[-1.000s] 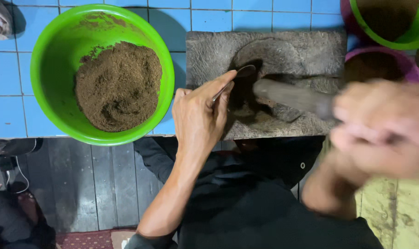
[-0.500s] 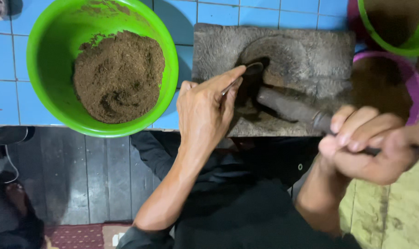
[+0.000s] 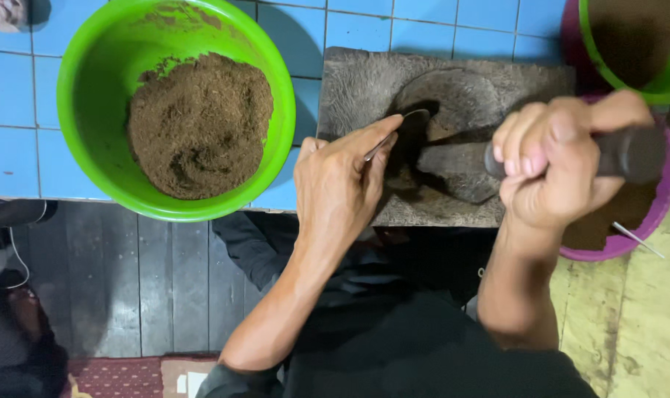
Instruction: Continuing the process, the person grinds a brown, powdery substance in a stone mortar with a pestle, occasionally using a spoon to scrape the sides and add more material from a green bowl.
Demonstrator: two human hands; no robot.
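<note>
- While the stone mortar slab (image 3: 364,88) lies on the blue tiled surface (image 3: 25,155) at its near edge, both hands are held over the slab's hollow.
- The right hand (image 3: 552,166) is closed in a full fist around the dark handle of a stone pestle (image 3: 453,158); its long axis runs left to right, and the thick end is set in the hollow.
- The left hand (image 3: 342,184) is pinched on a metal spoon (image 3: 394,133), thumb and forefinger extended along the handle; the bowl is pointed up and right, into the dark ground matter just left of the pestle head.
- The spoon bowl and the pestle head are seen just beside each other; whether they touch cannot be told.
- The hollow is reached more closely by the left hand, the right being kept back at the handle end, over the slab's right edge.
- A green bowl (image 3: 84,96) of brown powder (image 3: 199,125) is placed left of the slab, near the left forearm.
- A purple bowl (image 3: 663,203) is set at the right, partly covered by the right fist.
</note>
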